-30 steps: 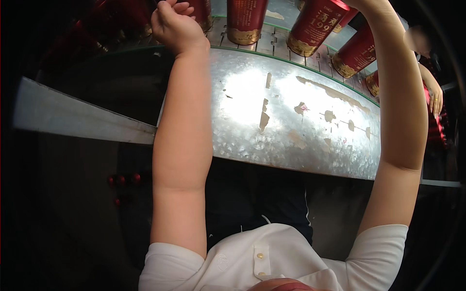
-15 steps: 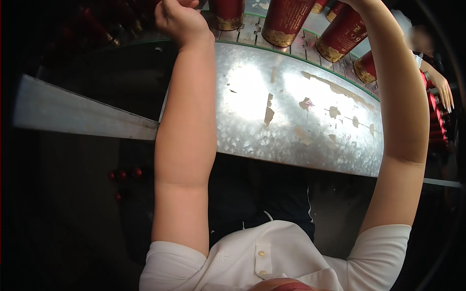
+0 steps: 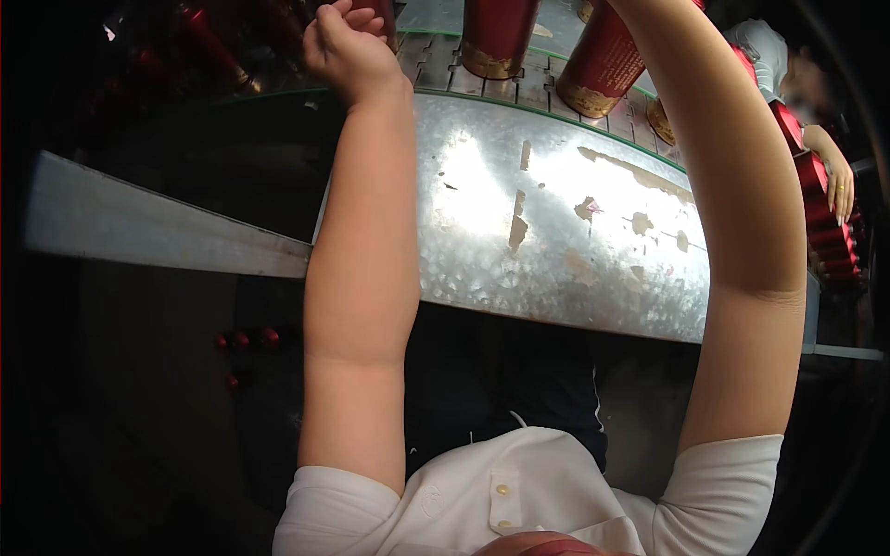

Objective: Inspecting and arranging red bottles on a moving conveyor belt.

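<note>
My left hand (image 3: 350, 54) is at the top edge, left of the middle, its fingers loosely curled and apart with nothing visible in them. Just behind those fingers is a red canister (image 3: 382, 13); I cannot tell whether they touch. More red canisters with gold bases stand on a slatted conveyor (image 3: 443, 63): one upright canister (image 3: 501, 35), one leaning canister (image 3: 603, 67) close to my right wrist, and another (image 3: 660, 120) partly hidden behind my right forearm (image 3: 742, 176). My right hand lies beyond the top edge, so its fingers and anything they hold are hidden.
A worn metal plate (image 3: 556, 250) with peeling patches lies between my arms, below the conveyor's green edge. A metal bar (image 3: 167, 218) runs off to the left. At the far right another person's hand (image 3: 834, 176) rests by stacked red canisters (image 3: 834, 246).
The canisters on the conveyor have shifted left. My left hand's fingers have spread a little, and my right wrist has moved left and up, taking the hand out of view.
</note>
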